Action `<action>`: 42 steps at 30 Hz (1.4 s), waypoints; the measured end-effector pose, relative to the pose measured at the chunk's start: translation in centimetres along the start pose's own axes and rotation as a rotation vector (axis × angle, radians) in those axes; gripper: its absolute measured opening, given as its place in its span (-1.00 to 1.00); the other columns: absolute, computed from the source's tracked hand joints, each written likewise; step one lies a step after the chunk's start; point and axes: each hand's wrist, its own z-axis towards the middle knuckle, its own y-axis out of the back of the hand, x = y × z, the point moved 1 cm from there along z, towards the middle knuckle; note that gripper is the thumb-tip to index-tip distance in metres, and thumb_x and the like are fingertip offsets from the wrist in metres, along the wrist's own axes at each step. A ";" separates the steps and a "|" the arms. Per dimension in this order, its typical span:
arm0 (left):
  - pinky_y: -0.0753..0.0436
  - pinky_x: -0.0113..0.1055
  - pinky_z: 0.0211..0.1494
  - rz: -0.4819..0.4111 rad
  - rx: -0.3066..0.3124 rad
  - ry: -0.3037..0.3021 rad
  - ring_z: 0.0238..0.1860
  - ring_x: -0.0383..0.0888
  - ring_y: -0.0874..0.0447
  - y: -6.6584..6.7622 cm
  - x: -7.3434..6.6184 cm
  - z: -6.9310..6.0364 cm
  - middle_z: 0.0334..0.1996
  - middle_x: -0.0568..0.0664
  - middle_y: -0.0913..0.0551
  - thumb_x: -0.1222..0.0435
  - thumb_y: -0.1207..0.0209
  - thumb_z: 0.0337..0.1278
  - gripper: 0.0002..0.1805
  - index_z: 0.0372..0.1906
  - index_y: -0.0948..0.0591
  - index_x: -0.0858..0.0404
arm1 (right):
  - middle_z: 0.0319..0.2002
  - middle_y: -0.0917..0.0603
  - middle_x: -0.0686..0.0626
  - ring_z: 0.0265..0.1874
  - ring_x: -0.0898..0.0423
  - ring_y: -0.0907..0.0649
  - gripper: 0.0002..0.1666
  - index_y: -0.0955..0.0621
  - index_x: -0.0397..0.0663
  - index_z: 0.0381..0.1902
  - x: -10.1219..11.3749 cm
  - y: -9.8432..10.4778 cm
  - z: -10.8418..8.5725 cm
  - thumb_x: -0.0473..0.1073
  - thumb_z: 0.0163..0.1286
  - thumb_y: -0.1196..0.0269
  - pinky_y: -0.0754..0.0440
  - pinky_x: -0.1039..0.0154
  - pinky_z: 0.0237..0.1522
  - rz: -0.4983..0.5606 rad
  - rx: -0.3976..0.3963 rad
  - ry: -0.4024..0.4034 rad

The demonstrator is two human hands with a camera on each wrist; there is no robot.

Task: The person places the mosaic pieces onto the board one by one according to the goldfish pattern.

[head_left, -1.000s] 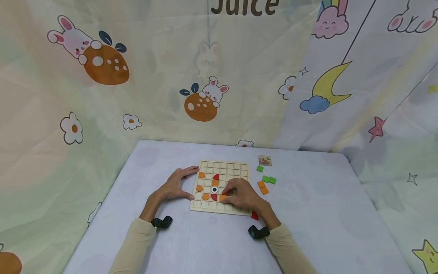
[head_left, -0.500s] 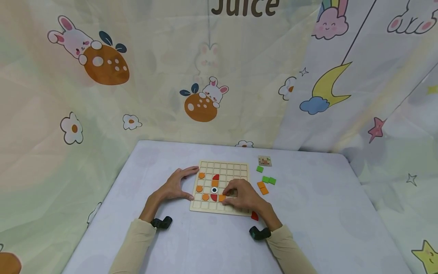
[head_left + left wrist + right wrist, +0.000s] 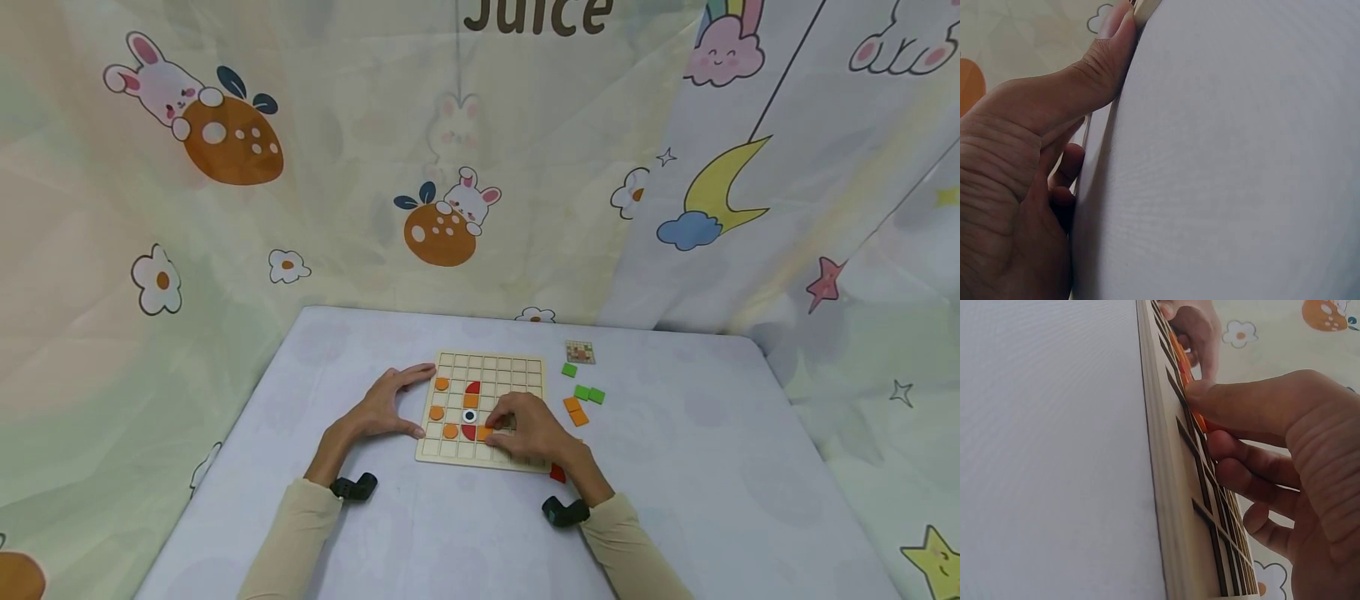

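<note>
On the board [image 3: 513, 371], the right hand [image 3: 528, 425] pinches an orange square [image 3: 482, 433], left hand [image 3: 381, 407] spread.

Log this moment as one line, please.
left hand: touching left edge of board | right hand: pinching orange square on board | green squares: on table, right of board

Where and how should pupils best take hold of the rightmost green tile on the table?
Probably pinch the rightmost green tile across its near and far edges, coming from above and its right. It lies flat, so its edges offer the surest purchase; another green tile sits close on its left. The right hand could do this after releasing the orange tile it pinches.
</note>
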 end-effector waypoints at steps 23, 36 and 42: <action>-0.42 0.03 0.34 -0.007 0.001 0.007 0.23 -0.02 -0.42 0.0 0.1 0.1 0.70 -0.04 -0.37 0.00 -0.81 -0.34 0.28 0.65 -0.45 0.07 | -0.23 -0.83 0.23 -0.13 0.27 -0.68 -0.79 -0.91 0.11 -0.18 0.6 0.0 0.1 -0.03 0.25 -0.66 -0.68 0.17 0.09 -0.025 0.014 -0.039; -0.42 0.06 0.37 -0.002 0.001 0.008 0.26 -0.01 -0.42 0.0 0.0 0.2 0.71 -0.05 -0.36 -0.01 -0.80 -0.34 0.28 0.66 -0.44 0.06 | -0.25 -0.84 0.18 -0.24 0.25 -0.66 -0.67 -0.90 0.05 -0.14 -0.1 1.6 -0.8 -0.01 0.17 -0.70 -0.66 0.25 -0.05 0.013 -0.090 -0.094; -0.42 0.08 0.38 -0.007 0.002 0.006 0.26 0.01 -0.42 0.0 0.0 0.0 0.71 -0.04 -0.36 0.02 -0.81 -0.34 0.28 0.66 -0.44 0.08 | -0.24 -0.85 0.13 -0.24 0.22 -0.69 -0.65 -0.89 -0.02 -0.12 -0.8 2.4 -1.6 -0.07 0.16 -0.70 -0.68 0.25 -0.08 0.044 -0.144 -0.142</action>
